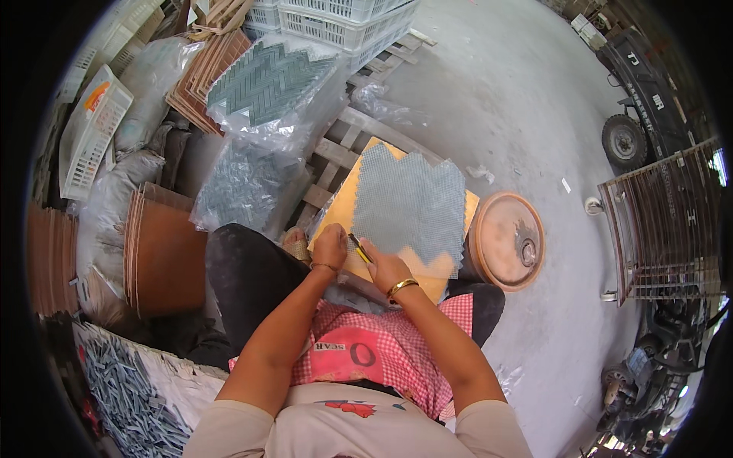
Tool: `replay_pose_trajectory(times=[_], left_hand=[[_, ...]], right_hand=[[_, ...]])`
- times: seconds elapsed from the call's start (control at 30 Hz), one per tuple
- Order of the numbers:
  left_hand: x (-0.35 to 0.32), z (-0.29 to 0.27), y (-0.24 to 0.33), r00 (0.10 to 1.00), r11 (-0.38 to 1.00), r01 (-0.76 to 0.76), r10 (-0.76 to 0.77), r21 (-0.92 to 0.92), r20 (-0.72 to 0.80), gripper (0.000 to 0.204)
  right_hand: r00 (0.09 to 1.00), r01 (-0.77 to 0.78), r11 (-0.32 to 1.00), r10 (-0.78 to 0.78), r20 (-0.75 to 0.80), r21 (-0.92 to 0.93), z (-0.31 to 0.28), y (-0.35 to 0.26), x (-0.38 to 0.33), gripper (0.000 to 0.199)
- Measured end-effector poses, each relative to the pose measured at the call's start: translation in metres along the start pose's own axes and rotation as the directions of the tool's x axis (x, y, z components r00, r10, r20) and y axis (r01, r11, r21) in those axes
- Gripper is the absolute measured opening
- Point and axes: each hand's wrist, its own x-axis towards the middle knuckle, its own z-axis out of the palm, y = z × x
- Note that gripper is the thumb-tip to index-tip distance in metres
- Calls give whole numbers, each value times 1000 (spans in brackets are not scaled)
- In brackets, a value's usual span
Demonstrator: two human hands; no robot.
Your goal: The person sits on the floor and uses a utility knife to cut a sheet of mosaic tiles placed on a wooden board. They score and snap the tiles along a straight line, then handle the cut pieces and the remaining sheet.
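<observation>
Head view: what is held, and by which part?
The right hand holds a slim tool by its yellow part; whether the left hand grips anything cannot be told.

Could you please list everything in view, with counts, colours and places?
Board: one, yellow, before the person
Mesh sheet: one, grey, on the board
Tool: one, yellow and black, in the right hand
Lidded drum: one, reddish, right of the board
Tile stacks: two, green, upper left of centre
Pallet: at least one, pale, beyond the board
Crates: several, white, top and left
Panels: many, brown, stacked at left
Tile strips: many, grey, lower left
Vehicle: at least one, dark, upper right
Rack: one, brownish, right edge
Apron: one, pink checked, on the lap
Left hand: one, at the board's near left edge
Right hand: one, closed round the tool
</observation>
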Motion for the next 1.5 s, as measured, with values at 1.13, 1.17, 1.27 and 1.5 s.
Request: replay_pose_trajectory(times=[1.13,1.17,1.27,1.5], left_hand=[[0,-8,6,992,992,122,-123,13,27,15],[-1,-6,3,990,991,136,-136,19,22,15],[-2,0,-4,985,985,168,-169,31,33,14],[-1,3,-4,927,931,364,-360,-27,107,11]], right_hand=[[982,11,898,74,-175,440,-2,29,-23,52],[982,-20,861,112,-152,508,-2,28,-24,52],[982,52,854,51,-184,518,10,27,-27,51],[945,182,966,-119,-306,186,17,33,-15,53]])
